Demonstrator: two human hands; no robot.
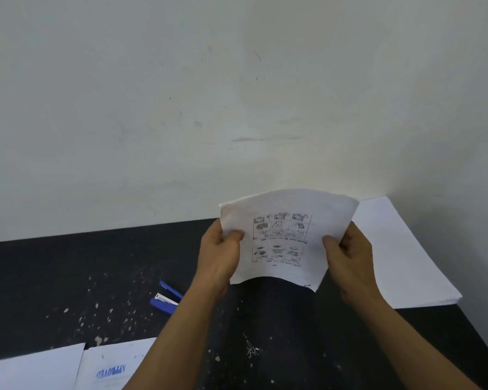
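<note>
Head view: a printed sheet point(282, 237) bearing two grids of small grey pictures is held up above the dark, speckled table point(68, 277), bowed between two hands. Its left edge is pinched by the left grip point(219, 257), thumb on the front, and its right edge by the right grip point(350, 260) likewise. On the table, a blue stapler point(165, 298) lies to the left and a stack of white paper point(406, 249) to the right.

Soft even light, faint warm patch on the wall point(265, 153), mild overall blur, wide-angle bowing (strongest at edges)
</note>
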